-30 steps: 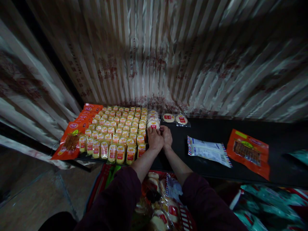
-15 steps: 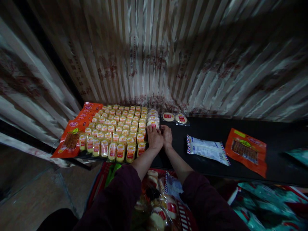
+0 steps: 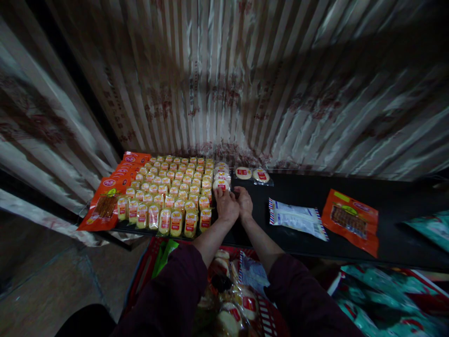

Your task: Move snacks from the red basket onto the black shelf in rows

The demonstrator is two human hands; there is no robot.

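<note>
Clock read from the hands, 12 pointing away from the person. Block of small wrapped cakes point(image 3: 175, 187) sat at 9 to 10, hemming in the round-cake column on that side; overlapping orange packets point(image 3: 105, 201) lay beyond it at 9. White packet point(image 3: 296, 220) with striped ends lay just past 3, a lone orange packet point(image 3: 351, 220) farther out, then a teal bag point(image 3: 428, 227) near the frame edge. Sleeves point(image 3: 298, 285) hid part of the red basket point(image 3: 138, 269) at 6; more teal bags point(image 3: 372, 299) at 4.

Front round cake point(image 3: 220, 184) lay at 11, at the near end of its column, against the small cakes. Left hand point(image 3: 227, 207) was half curled, fingertips on the cake's near edge — grip or just contact, could not tell. Right hand point(image 3: 244, 203) was loosely bent, just beside the left; could not tell whether it held anything.

Surface: long black shelf point(image 3: 259, 241). Dim room, pleated printed curtain point(image 3: 196, 84) at 12, tiled floor point(image 3: 59, 276) at 8.

Counts: eight small cakes in the front row, two separate round cakes point(image 3: 252, 174) at 1, one white packet, one lone orange packet — column and left packets overlapped too much to count.
</note>
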